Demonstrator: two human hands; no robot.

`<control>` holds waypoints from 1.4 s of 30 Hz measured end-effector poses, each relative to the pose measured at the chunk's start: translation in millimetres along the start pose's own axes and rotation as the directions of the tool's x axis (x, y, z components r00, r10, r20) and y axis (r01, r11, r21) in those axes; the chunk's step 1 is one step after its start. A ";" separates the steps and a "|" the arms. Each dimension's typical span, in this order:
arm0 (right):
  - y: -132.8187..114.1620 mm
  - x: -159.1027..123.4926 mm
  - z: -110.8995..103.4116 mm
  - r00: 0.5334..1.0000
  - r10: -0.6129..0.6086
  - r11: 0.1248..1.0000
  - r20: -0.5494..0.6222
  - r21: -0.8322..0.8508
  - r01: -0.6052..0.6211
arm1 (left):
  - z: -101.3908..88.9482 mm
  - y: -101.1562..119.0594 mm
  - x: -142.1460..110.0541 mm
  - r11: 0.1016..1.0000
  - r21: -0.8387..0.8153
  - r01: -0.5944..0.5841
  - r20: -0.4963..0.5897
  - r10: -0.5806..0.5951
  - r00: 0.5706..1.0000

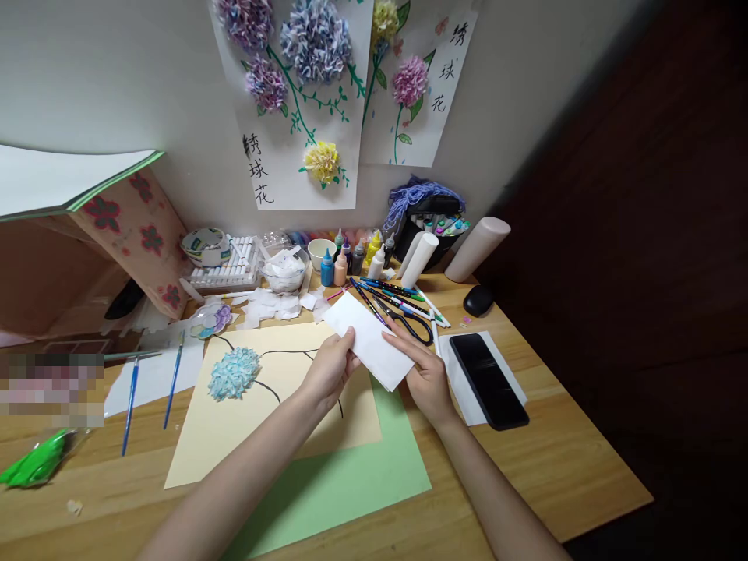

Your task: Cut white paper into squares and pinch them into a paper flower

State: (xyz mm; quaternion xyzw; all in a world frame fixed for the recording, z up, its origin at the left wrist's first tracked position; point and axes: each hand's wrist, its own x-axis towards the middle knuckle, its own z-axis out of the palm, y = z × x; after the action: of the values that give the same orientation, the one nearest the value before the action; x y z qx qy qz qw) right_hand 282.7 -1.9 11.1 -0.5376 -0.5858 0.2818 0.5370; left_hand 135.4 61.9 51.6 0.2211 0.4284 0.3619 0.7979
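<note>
A white folded sheet of paper is held above the table between both my hands. My left hand pinches its left edge, thumb on top. My right hand grips the right side, its fingers lying along the upper edge and the thumb hidden. Below lies a cream sheet with dark drawn stems and one pale blue paper flower, on top of a green sheet. Black-handled scissors rest just beyond my right hand, beside several markers.
A black phone lies on white paper at the right, with a mouse behind it. Paint bottles, a bowl of paper scraps and white rolls stand along the wall. Brushes lie left.
</note>
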 end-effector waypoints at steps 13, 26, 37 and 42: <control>1.9 -0.7 2.4 0.994 -0.084 0.992 0.073 -0.087 0.091 | 3.2 -0.6 7.9 0.988 0.090 -0.124 0.066 0.118 0.991; 14.0 -0.3 19.8 0.871 0.456 0.805 0.181 0.334 -0.491 | -15.4 -20.9 7.5 0.785 0.487 -0.382 0.108 0.380 0.919; 15.7 4.1 11.4 0.906 0.421 0.874 0.045 0.247 -0.419 | -20.7 -20.0 14.1 0.663 0.625 -0.412 0.060 0.485 0.872; 48.9 25.0 -33.1 0.927 0.268 0.929 -0.261 -0.184 -0.321 | -33.3 7.7 25.8 0.558 0.702 -0.443 0.012 0.613 0.790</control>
State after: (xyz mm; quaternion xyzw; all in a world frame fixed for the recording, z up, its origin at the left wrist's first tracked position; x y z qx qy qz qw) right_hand 333.4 26.1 -16.4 -0.7059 -0.4591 0.2275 0.4890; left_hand 113.9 88.1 25.4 0.5677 0.5325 0.4288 0.4586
